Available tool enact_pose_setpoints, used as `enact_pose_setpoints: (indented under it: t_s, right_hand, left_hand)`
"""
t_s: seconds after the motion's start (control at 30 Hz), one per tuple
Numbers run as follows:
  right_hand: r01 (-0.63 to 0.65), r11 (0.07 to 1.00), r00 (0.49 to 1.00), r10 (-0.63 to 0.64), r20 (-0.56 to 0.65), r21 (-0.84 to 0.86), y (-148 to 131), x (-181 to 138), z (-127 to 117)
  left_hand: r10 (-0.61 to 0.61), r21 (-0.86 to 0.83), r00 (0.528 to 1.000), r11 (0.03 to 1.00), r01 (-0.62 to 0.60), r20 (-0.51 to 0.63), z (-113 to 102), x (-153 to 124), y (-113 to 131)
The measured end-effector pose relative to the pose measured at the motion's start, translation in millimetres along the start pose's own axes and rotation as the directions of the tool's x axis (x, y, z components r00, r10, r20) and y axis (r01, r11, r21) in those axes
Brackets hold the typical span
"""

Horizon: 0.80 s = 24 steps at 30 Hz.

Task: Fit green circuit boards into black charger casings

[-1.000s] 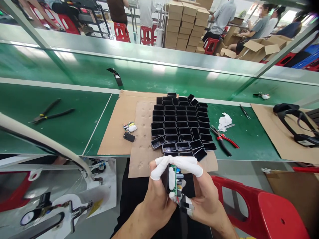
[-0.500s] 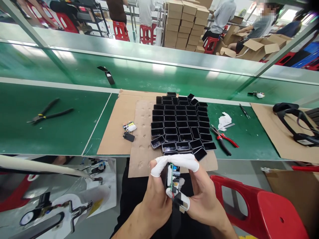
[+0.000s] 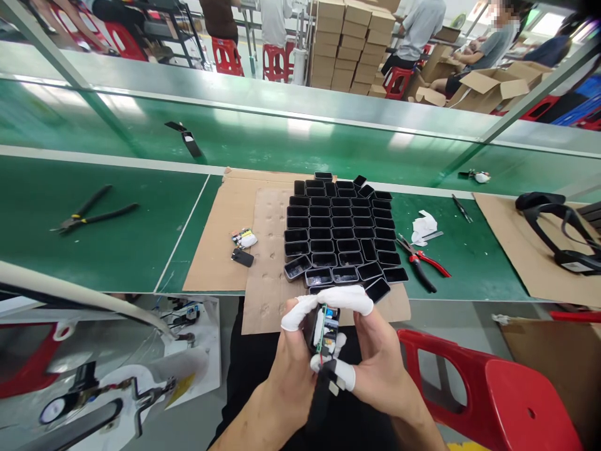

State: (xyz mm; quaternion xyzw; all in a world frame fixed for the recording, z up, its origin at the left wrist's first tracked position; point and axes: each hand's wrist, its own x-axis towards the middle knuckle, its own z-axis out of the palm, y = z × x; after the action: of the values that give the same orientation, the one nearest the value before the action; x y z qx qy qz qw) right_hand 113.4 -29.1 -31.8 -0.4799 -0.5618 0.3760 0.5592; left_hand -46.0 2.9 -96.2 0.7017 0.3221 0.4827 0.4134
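Note:
White finger cots cover several of my fingertips. Between both hands, above my lap, is a circuit board assembly [image 3: 331, 326] with a green board edge, blue and yellow parts and white blobs; it appears seated in a black housing. My left hand [image 3: 291, 369] is closed round its left side. Fingers of my right hand [image 3: 382, 363] curl over the far end, while the right thumb presses near a dark strip [image 3: 322, 394] at the near end. A small pale metal piece shows by that thumb. Fingers hide much of the housing.
Rows of open black cases [image 3: 332, 220] stand on cardboard ahead. Left lie another board [image 3: 244, 238], a black cover [image 3: 242, 257] and black-handled pliers [image 3: 94, 210]. Red-and-black pliers [image 3: 422, 263] lie right, near a red stool [image 3: 526, 401]. A belt [image 3: 282, 150] runs behind; people sit beyond.
The assembly has tilted slightly in my hands, and the dark strip now hangs more to the left. My right thumb has shifted a little. On the far belt, the items have slid left.

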Motion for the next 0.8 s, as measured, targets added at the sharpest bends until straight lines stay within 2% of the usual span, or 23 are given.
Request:
enact_pose_setpoints:
  t_s: [0.07, 0.13, 0.2, 0.3, 0.43, 0.5, 0.73, 0.8]
  right_hand:
    - [0.024, 0.997, 1.0, -0.023, 0.02, -0.075, -1.4, -0.3, -5.3]
    - [0.071, 0.987, 0.997, -0.065, 0.049, -0.142, -3.0, -1.1, -10.8]
    - [0.141, 0.965, 0.989, -0.125, 0.084, -0.223, -4.9, -0.7, -16.3]
    - [0.207, 0.929, 0.975, -0.17, 0.143, -0.307, -8.2, 5.0, -23.8]
    - [0.257, 0.924, 0.949, -0.185, 0.257, -0.283, -12.9, 17.7, -30.0]
    - [0.263, 0.92, 0.945, -0.186, 0.269, -0.289, -14.4, 21.5, -31.0]
    - [0.213, 0.921, 0.958, -0.132, 0.255, -0.325, -15.8, 21.0, -30.2]
    - [0.219, 0.913, 0.96, -0.138, 0.244, -0.344, -16.5, 21.6, -29.9]
  left_hand:
    - [-0.106, -0.016, 0.994, 0.994, 0.106, -0.003, -1.7, 0.8, 6.6]
    - [-0.246, 0.005, 0.967, 0.969, 0.246, 0.067, -8.3, 5.3, 18.0]
    - [-0.334, 0.049, 0.927, 0.943, 0.33, 0.171, -17.9, 12.8, 29.9]
    - [-0.364, 0.06, 0.89, 0.93, 0.362, 0.274, -29.8, 23.6, 40.5]
    - [-0.471, 0.135, 0.81, 0.881, 0.454, 0.35, -35.0, 28.9, 41.6]
    - [-0.503, 0.134, 0.779, 0.861, 0.491, 0.375, -35.9, 29.4, 41.1]
    - [-0.577, -0.058, 0.676, 0.739, 0.671, 0.459, -39.4, 34.0, 49.3]
    - [-0.583, -0.115, 0.673, 0.711, 0.694, 0.456, -38.1, 35.9, 51.5]
